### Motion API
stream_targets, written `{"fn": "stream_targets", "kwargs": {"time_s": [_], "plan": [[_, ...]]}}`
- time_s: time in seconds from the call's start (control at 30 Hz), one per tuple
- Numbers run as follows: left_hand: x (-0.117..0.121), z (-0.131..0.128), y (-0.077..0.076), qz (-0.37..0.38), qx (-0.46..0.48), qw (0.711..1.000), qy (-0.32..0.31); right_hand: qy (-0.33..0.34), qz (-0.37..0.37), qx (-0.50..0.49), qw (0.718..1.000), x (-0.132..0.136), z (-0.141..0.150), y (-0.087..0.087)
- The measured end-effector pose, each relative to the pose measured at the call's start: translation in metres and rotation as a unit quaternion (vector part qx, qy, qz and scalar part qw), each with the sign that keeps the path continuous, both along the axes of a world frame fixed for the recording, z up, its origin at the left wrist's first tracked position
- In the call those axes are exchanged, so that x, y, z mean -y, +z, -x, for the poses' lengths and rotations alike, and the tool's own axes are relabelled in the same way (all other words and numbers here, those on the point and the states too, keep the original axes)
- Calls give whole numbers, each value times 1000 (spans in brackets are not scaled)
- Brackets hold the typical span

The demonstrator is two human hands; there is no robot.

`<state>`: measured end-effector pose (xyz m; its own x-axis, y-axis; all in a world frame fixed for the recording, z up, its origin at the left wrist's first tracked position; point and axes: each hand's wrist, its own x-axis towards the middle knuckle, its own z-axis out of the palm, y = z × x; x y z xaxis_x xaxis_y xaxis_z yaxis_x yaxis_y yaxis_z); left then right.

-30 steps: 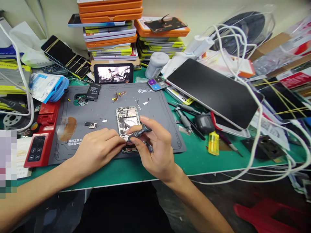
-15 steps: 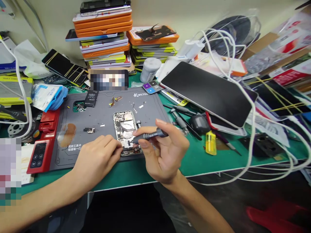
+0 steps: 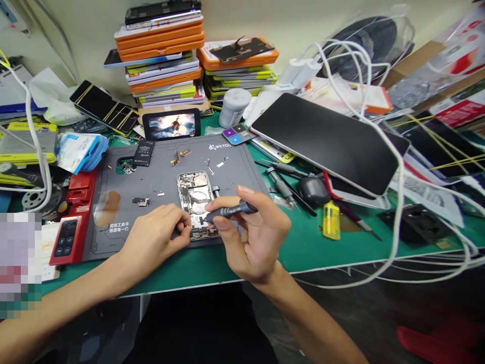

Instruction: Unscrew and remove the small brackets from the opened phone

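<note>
Phone frame (image 3: 196, 194), opened, lies on the grey mat (image 3: 159, 169); likely light, stiff, fragile inside: hold by the outer rim (image 3: 179, 188). Right hand (image 3: 259, 232) pinches a screwdriver (image 3: 228, 211) over it; left hand (image 3: 155, 232) curls beside its lower-left corner, grip unclear.

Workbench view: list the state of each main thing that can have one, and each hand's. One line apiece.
Opened phone, back or screen off, inner parts bare
Screwdriver, held, tilted; tip contact unclear
Right hand, closed on screwdriver
Left hand, fingers curled beside opened phone; grip unclear
Battery, outside opened phone
Propped phone, screen lit
Large device, screen dark
Banded phone, screen dark
</note>
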<state>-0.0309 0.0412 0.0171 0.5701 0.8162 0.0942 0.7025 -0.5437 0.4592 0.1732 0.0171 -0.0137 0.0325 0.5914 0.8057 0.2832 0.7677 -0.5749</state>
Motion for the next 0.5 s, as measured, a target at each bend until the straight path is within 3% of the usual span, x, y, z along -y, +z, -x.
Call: {"fn": "stream_targets", "kwargs": {"time_s": [0.1, 0.2, 0.27, 0.5], "plan": [[-5, 10, 5, -29, -6, 1000, -6, -9, -3, 0, 1000, -1, -1, 1], [-14, 25, 9, -136, -91, 986, 18, -10, -6, 11, 1000, -2, -2, 2], [-19, 35, 10, -168, -134, 976, 43, -9, -14, 18, 1000, -1, -2, 1], [-25, 49, 15, -141, -133, 981, 26, -24, -10, 38, 999, 0, -4, 3]]}}
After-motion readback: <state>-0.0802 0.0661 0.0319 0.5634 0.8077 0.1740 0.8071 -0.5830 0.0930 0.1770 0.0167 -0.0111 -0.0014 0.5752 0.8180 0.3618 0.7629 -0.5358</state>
